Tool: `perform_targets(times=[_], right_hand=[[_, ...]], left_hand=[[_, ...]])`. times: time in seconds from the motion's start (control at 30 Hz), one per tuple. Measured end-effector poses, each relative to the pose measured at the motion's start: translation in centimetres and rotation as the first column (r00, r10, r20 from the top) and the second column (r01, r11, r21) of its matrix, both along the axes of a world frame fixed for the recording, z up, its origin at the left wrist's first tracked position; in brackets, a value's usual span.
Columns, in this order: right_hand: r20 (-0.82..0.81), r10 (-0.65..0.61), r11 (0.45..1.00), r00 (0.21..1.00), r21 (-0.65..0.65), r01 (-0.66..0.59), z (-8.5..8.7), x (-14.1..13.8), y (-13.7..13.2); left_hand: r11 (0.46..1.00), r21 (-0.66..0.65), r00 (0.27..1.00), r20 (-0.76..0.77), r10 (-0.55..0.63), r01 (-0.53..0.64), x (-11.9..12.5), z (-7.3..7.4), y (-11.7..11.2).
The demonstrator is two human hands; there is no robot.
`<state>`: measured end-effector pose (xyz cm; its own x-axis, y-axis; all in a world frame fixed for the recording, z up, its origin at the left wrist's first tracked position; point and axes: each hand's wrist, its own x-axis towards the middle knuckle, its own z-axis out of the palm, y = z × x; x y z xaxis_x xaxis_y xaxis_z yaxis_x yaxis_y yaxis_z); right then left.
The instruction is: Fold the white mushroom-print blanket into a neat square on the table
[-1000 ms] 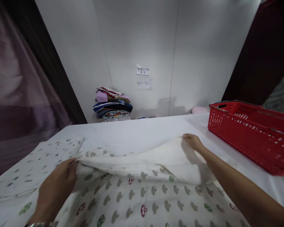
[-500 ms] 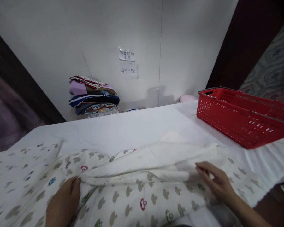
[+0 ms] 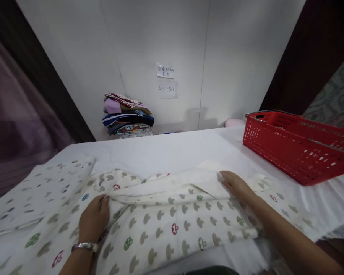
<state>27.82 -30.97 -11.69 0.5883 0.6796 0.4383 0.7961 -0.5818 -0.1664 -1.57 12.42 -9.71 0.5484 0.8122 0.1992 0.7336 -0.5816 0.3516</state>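
Observation:
A cream cloth (image 3: 195, 225) printed with grey, red and green mushrooms lies across the front of the table, partly folded, with its plain white underside (image 3: 180, 181) showing along the middle. My left hand (image 3: 94, 215), wearing a metal band at the wrist, is closed on the cloth at the left end of the fold. Farther right, my right hand (image 3: 236, 185) lies over the plain part with its fingers stretched out, touching the fabric. To the left rests another white cloth (image 3: 43, 191) with small dark prints, partly beside the mushroom one.
A red plastic basket (image 3: 292, 145) with metal handles stands at the right of the white-covered table (image 3: 172, 149). Behind the far edge is a stack of folded fabrics (image 3: 129, 116) by the wall. Paper notes (image 3: 166, 89) are stuck to the wall. Purple fabric (image 3: 23, 126) hangs at left.
My right hand has moved forward and slightly left onto the plain part of the cloth. The front layer now lies flatter. My left hand keeps its hold, and the view has shifted left.

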Motion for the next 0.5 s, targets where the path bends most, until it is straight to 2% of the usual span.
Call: perform_targets(times=[0.07,0.13,0.2,0.27,0.4,0.5], right_hand=[[-0.013,0.010,1.000,1.000,0.022,-0.010,0.0,1.6,0.7],[0.035,-0.023,0.992,0.999,0.128,0.018,0.1,1.5,0.5],[0.073,-0.072,0.969,0.995,0.243,0.052,0.2,-0.6,-0.4],[0.057,-0.086,0.955,0.995,0.288,0.066,0.5,-3.9,-1.2],[-0.052,-0.035,0.985,0.998,0.168,0.043,0.6,-9.5,-1.3],[-0.092,-0.079,0.991,0.993,0.099,0.088,0.5,-10.1,0.1]], left_hand=[[0.998,-0.053,1.000,-0.009,0.016,-0.017,0.0,0.1,-0.2],[0.996,-0.085,0.999,-0.018,0.031,-0.033,0.1,0.1,-0.2],[0.993,-0.106,0.998,-0.040,0.043,-0.047,0.2,0.2,-0.2],[0.992,-0.115,0.997,-0.067,0.049,-0.057,0.3,0.3,-0.2],[0.992,-0.114,0.996,-0.084,0.039,-0.048,0.5,0.7,-0.3],[0.995,-0.102,0.997,-0.075,0.015,-0.023,0.4,0.9,-0.3]])
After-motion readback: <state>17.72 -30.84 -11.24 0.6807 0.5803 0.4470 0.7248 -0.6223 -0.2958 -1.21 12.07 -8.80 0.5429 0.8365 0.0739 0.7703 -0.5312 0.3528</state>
